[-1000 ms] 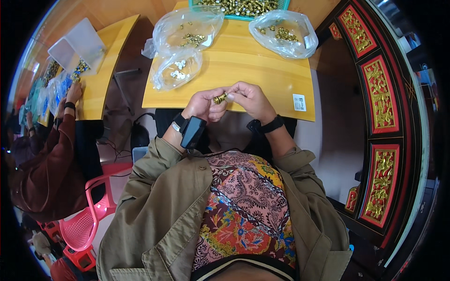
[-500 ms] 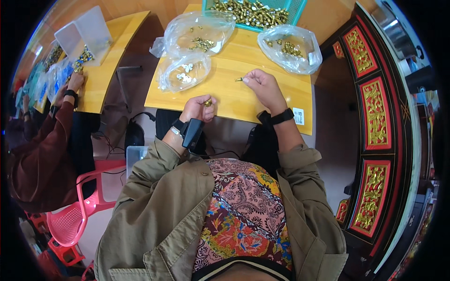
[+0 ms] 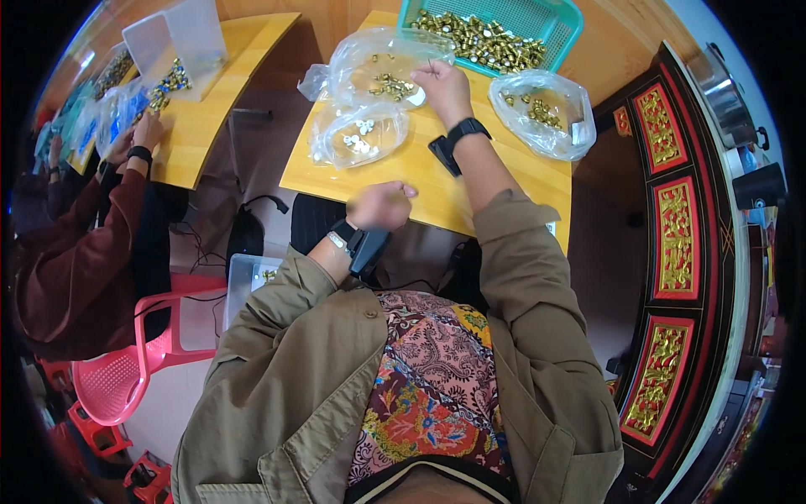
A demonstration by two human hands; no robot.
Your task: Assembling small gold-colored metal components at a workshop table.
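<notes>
My left hand (image 3: 382,206) is closed near the table's front edge, back of the hand upward. Its blurred fingers hide whatever may be inside. My right hand (image 3: 443,88) reaches over the right side of a large clear plastic bag (image 3: 344,60), thumb and fingertips together; what they pinch, if anything, is too small to make out. Small brass-coloured fittings (image 3: 392,86) lie in that bag, just left of my right fingertips. A smaller clear bag (image 3: 390,144) with white round pieces (image 3: 361,143) lies in front of it.
Another clear bag (image 3: 575,101) of brass-coloured fittings lies at the right. Behind it stands a green basket (image 3: 573,38) full of similar fittings. A clear plastic box (image 3: 243,273) is beside my left arm. At the left table (image 3: 222,76), another person's hands (image 3: 144,133) work among fittings.
My right hand, earlier pinching a small brass-coloured fitting over the table, has moved forward and left to the large bag. The left hand has turned over, hiding the brass-coloured fitting seen in it.
</notes>
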